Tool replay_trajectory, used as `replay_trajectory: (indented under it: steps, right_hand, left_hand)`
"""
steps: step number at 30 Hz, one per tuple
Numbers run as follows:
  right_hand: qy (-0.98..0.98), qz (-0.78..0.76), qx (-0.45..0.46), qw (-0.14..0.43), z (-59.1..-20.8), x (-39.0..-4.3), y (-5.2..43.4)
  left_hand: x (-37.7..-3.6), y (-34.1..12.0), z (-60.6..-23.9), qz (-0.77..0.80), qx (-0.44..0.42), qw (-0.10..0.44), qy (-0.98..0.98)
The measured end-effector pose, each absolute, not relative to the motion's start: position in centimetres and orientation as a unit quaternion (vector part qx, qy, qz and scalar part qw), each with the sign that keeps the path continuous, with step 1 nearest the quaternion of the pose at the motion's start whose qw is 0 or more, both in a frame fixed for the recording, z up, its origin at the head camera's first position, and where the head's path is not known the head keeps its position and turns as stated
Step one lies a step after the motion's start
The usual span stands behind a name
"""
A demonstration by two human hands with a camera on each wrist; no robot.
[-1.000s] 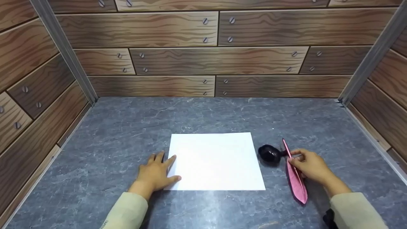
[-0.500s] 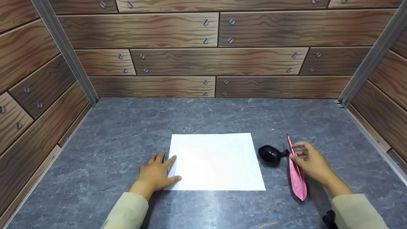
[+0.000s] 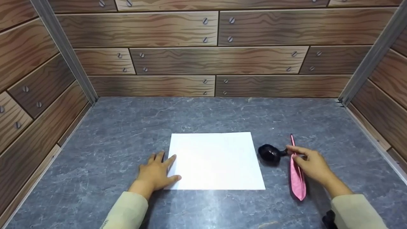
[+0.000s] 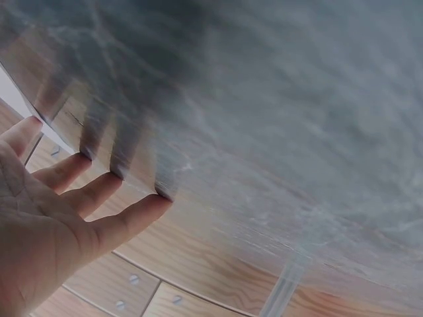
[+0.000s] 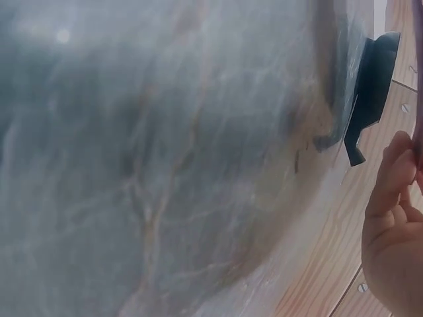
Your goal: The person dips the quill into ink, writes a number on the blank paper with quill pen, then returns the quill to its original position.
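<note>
Right hand (image 3: 313, 165): fingers curled, pinching the pink quill (image 3: 297, 178) near its upper shaft, tip raised and pointing away from the person, feather end low over the surface (image 3: 127, 127). Left hand (image 3: 155, 173): flat, fingers spread and straight, holding nothing, with fingertips pressing the left edge of the paper (image 3: 216, 160); the left wrist view shows the same open palm (image 4: 46, 224) against the surface. Black inkpot (image 3: 269, 153): just right of the paper, touching or all but touching the right fingers; contact cannot be confirmed. Quill lies right of the paper, beyond the inkpot. Judgement: the grip is being settled for use; it should sit close to the tip, the wrist kept clear of the inkpot to avoid tipping it, and the left hand should keep the paper pinned
</note>
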State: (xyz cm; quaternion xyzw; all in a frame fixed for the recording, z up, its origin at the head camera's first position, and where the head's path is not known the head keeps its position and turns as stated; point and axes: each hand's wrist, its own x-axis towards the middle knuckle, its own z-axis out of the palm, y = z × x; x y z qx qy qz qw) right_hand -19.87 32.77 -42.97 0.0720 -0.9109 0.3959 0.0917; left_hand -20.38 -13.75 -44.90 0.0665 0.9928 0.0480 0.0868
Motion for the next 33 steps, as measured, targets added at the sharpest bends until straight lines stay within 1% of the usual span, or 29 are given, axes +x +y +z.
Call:
replay_trajectory:
  steps: [4,7,11,15,21,27,33]
  right_hand:
    - [-0.875,0.467,0.080,0.096,-42.87,-19.81,32.69]
    - [-0.848,0.518,0.086,0.079,-42.63,-19.61,32.79]
    - [-0.831,0.543,0.101,0.063,-42.43,-19.43,32.99]
    - [-0.836,0.529,0.126,0.075,-42.52,-19.38,33.07]
    - [-0.868,0.463,0.127,0.128,-42.88,-19.41,32.97]
    - [-0.859,0.456,0.136,0.189,-42.95,-19.61,32.68]
    - [-0.854,0.444,0.140,0.230,-43.10,-19.85,32.30]
  left_hand:
    - [-20.37,-13.77,-44.85,0.051,0.069,0.086,0.993]
    - [-20.37,-13.83,-44.82,0.051,0.072,0.086,0.992]
    - [-20.42,-13.95,-44.80,0.057,0.077,0.085,0.992]
    - [-20.40,-14.04,-44.75,0.065,0.083,0.086,0.991]
    - [-20.33,-14.06,-44.90,0.070,0.086,0.088,0.990]
    - [-20.30,-14.04,-44.98,0.076,0.082,0.088,0.990]
    - [-20.30,-13.96,-44.95,0.077,0.081,0.083,0.990]
